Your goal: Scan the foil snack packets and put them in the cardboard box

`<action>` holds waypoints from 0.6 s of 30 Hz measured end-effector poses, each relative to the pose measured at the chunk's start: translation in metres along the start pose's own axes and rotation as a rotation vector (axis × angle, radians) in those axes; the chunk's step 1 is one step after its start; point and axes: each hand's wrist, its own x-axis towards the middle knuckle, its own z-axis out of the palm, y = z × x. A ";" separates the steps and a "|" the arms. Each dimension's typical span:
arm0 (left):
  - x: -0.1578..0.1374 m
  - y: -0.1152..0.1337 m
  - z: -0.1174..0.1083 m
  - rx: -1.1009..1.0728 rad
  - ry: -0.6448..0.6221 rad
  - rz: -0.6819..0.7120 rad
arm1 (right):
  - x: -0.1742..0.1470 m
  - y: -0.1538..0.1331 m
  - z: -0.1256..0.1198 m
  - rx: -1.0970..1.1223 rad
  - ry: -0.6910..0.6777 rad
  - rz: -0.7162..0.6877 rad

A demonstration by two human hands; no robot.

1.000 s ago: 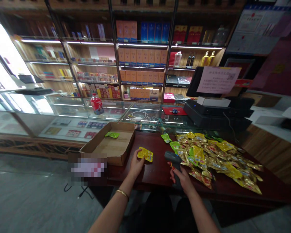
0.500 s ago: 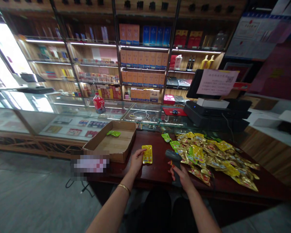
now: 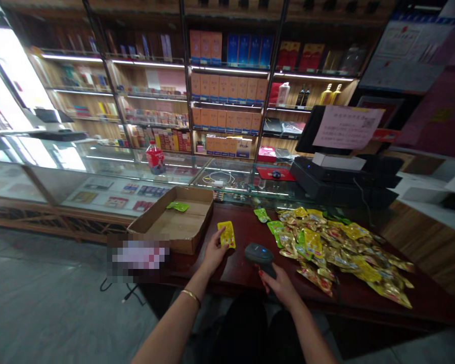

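My left hand [image 3: 214, 254] grips a small yellow snack packet [image 3: 228, 235] by its lower left side, fingers and thumb over its face. The packet is tilted a little, just over the dark red table. In my right hand [image 3: 282, 287] is a black barcode scanner [image 3: 258, 253], my fingers wrapped round its handle. Its head points left toward the packet, and a blue light shows on top. A heap of gold and yellow packets [image 3: 333, 245] lies right of the scanner, with a few green packets [image 3: 276, 230] at its left edge.
Left of my left hand stands a shallow cardboard box [image 3: 189, 245] holding one green packet [image 3: 178, 206]. Behind the table runs a glass counter [image 3: 182, 169] with a red-labelled bottle [image 3: 155, 157]. A monitor [image 3: 307, 129] stands at the right. Stocked shelves line the wall.
The yellow packet has turned and shifted slightly left in my left hand. My right hand has swung the scanner's head left toward it, and the scanner's blue light now shows.
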 end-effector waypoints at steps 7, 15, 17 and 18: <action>-0.006 0.015 0.004 0.204 -0.087 0.082 | -0.003 0.006 0.005 -0.044 0.062 -0.002; -0.004 0.011 0.005 0.136 -0.070 0.026 | -0.004 0.008 0.003 -0.010 0.046 -0.018; -0.004 0.008 0.005 0.119 -0.066 0.003 | -0.005 0.006 0.003 -0.011 0.030 -0.010; -0.005 0.008 0.005 0.118 -0.058 -0.005 | -0.005 0.006 0.003 -0.016 0.024 -0.004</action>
